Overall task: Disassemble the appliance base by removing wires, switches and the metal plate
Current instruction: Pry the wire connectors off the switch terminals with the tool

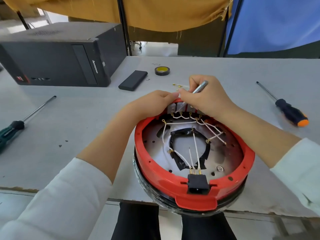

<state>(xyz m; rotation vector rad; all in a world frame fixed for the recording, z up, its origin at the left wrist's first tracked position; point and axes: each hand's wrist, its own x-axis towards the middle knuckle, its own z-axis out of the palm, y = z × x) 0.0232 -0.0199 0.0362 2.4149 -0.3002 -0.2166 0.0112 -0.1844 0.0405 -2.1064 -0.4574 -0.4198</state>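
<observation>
The right hand (206, 97) grasps a slim metal tool (199, 89) like a pen, its tip angled down toward the row of grey switches (180, 108) set in the far wall of the red appliance base (173, 181). The left hand (154, 103) curls its fingers over that same far rim beside the switches; it seems to pinch something small there, though the fingertips are partly hidden. The base lies open side up at the near edge of the grey table (86, 122), hanging slightly over it. Inside the base, white wires (195, 146) with brass lugs run from the switches across the metal plate (155, 153) to a black power socket (197, 186) in the near wall. Black tape (180, 163) rings the plate's central opening. Just beyond the base lie a few loose wires (180, 86), then a roll of tape (162, 70) and a dark flat block (133, 80). Left of the base rests a green-handled screwdriver (15, 129); right of it, an orange-tipped screwdriver (287, 110). A black computer case (57, 61) stands far left of the base.
</observation>
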